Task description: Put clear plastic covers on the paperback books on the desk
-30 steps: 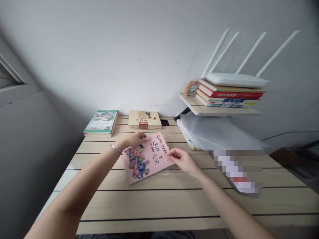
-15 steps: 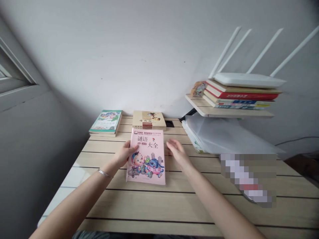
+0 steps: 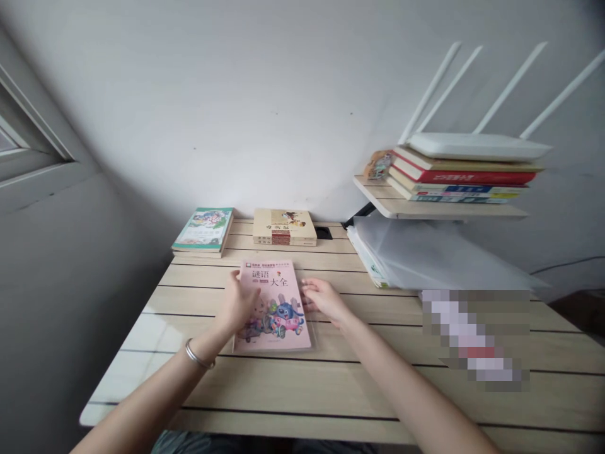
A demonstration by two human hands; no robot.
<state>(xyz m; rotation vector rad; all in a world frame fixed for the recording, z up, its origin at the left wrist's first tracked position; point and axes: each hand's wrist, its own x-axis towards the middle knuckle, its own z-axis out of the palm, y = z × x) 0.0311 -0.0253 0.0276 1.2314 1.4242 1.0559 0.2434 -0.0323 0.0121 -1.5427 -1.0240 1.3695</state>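
Note:
A pink picture book (image 3: 274,321) with Chinese lettering and cartoon figures lies low over the desk, cover up, its top tilted slightly left. Clear film shows along its lower right edge, like a plastic cover. My left hand (image 3: 240,302), with a silver bangle at the wrist, is closed on the book's left side, thumb across the front. At the right edge, my right hand (image 3: 324,299) has its fingers curled against the book; whether they pinch the page edge or the film is hard to see.
Behind the book are a stack of beige books (image 3: 283,228) and a green-edged book stack (image 3: 204,230). To the right, a raised shelf (image 3: 439,210) carries books and a white router (image 3: 477,146). Under it lie papers in a translucent sleeve (image 3: 425,252). A blurred-out item (image 3: 472,340) sits at right.
The book has moved down and slightly left and lies flatter. My right hand has come in from apart to its right edge. My left hand has shifted lower with the book.

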